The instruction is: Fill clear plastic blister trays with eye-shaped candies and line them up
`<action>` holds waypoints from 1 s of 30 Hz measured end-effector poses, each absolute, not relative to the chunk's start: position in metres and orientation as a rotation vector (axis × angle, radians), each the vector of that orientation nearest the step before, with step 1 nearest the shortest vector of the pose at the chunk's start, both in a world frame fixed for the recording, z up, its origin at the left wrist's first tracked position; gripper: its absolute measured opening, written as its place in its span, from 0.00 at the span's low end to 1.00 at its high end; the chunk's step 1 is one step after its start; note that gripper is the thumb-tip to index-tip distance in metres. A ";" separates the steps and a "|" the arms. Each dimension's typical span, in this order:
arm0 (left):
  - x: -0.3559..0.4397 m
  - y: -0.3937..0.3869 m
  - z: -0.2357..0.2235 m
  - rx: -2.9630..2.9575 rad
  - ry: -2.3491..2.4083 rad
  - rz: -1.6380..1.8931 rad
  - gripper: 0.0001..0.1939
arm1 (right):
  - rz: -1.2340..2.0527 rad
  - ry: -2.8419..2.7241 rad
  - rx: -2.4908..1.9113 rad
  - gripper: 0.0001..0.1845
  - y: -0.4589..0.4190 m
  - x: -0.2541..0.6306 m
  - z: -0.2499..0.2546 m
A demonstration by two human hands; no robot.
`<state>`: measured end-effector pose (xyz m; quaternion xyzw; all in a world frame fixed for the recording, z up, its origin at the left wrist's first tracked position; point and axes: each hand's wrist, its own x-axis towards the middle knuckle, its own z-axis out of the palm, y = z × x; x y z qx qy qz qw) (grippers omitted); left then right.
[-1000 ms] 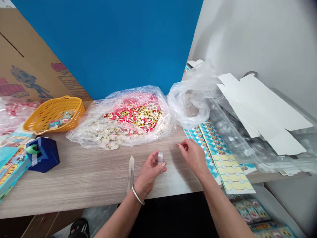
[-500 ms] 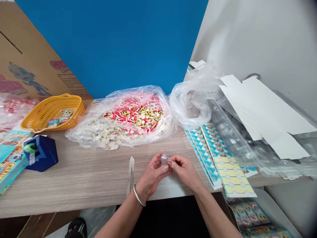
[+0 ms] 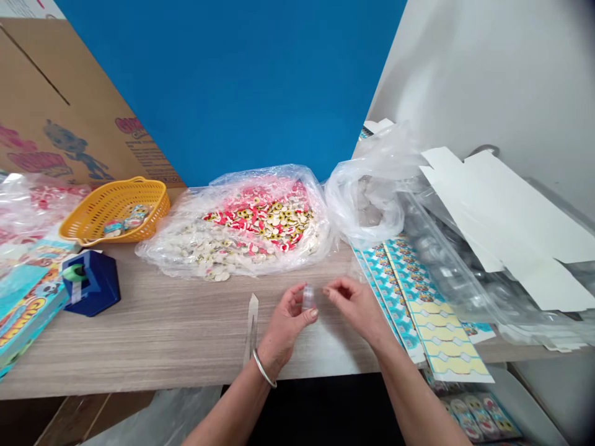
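My left hand [image 3: 283, 325], with a silver bangle at its wrist, holds a small clear plastic container [image 3: 307, 297] between thumb and fingers above the table's front part. A short gap to its right separates it from my right hand [image 3: 357, 308]. There, thumb and forefinger are pinched together; anything between them is too small to make out. Left of my hands a thin pointed strip [image 3: 251, 328] lies on the wooden table [image 3: 176, 337]. Right of my right hand are printed sticker sheets [image 3: 449, 344], the top one partly peeled down to yellow backing.
Behind my hands lies an open plastic bag [image 3: 274, 220] of small red, yellow and white pieces. A yellow basket [image 3: 116, 210] and a blue tape dispenser [image 3: 95, 282] stand left. At right are a clear bag [image 3: 365, 201], clear plastic trays [image 3: 434, 260] and white card [image 3: 502, 210].
My right hand has drawn away to the right from the clear container, which stays in my left hand. The view has shifted slightly to the left.
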<state>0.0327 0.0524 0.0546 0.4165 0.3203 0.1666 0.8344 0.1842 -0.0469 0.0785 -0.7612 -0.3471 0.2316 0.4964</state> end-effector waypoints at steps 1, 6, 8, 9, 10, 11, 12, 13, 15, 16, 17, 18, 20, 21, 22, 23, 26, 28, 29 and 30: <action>0.033 0.052 0.053 0.891 0.652 0.359 0.35 | 0.689 -0.847 -1.754 0.12 -0.047 0.177 0.077; 0.032 0.049 0.055 0.868 0.593 0.347 0.34 | 0.842 -0.808 -1.608 0.11 -0.051 0.156 0.075; 0.033 0.048 0.058 0.786 0.590 0.311 0.34 | 0.833 -0.804 -1.598 0.12 -0.052 0.155 0.077; 0.032 0.047 0.059 0.737 0.587 0.297 0.33 | 0.828 -0.803 -1.598 0.12 -0.052 0.156 0.078; 0.032 0.047 0.061 0.691 0.581 0.287 0.32 | 0.825 -0.799 -1.601 0.12 -0.052 0.155 0.079; 0.032 0.047 0.061 0.653 0.573 0.285 0.31 | 0.822 -0.792 -1.606 0.12 -0.052 0.155 0.080; 0.032 0.047 0.062 0.624 0.562 0.288 0.30 | 0.821 -0.785 -1.613 0.12 -0.052 0.155 0.080; 0.031 0.047 0.062 0.605 0.554 0.291 0.29 | 0.822 -0.778 -1.620 0.12 -0.052 0.156 0.081; 0.030 0.049 0.061 0.603 0.562 0.301 0.30 | 0.822 -0.757 -1.636 0.13 -0.051 0.160 0.082; 0.030 0.050 0.060 0.618 0.583 0.306 0.31 | 0.813 -0.746 -1.648 0.13 -0.050 0.163 0.082; 0.030 0.051 0.059 0.641 0.613 0.315 0.32 | 0.796 -0.737 -1.666 0.14 -0.050 0.169 0.082; 0.030 0.052 0.059 0.669 0.649 0.325 0.34 | 0.766 -0.730 -1.695 0.14 -0.049 0.175 0.082; 0.030 0.054 0.058 0.722 0.720 0.346 0.37 | 0.637 -0.719 -1.807 0.16 -0.048 0.188 0.083; 0.030 0.054 0.058 0.746 0.746 0.355 0.37 | 0.539 -0.720 -1.885 0.16 -0.047 0.194 0.083; 0.030 0.054 0.057 0.768 0.763 0.364 0.38 | 0.440 -0.730 -1.961 0.16 -0.047 0.197 0.083; 0.031 0.054 0.057 0.787 0.769 0.369 0.38 | 0.362 -0.743 -2.019 0.15 -0.046 0.198 0.083; 0.032 0.052 0.055 0.832 0.737 0.376 0.38 | 0.461 -0.788 -1.971 0.13 -0.045 0.185 0.082; 0.033 0.051 0.053 0.872 0.690 0.383 0.36 | 0.691 -0.803 -1.797 0.11 -0.044 0.170 0.080; 0.033 0.050 0.052 0.894 0.670 0.390 0.35 | 0.773 -0.803 -1.719 0.10 -0.044 0.163 0.079; 0.033 0.050 0.051 0.912 0.656 0.394 0.35 | 0.825 -0.801 -1.661 0.10 -0.044 0.157 0.078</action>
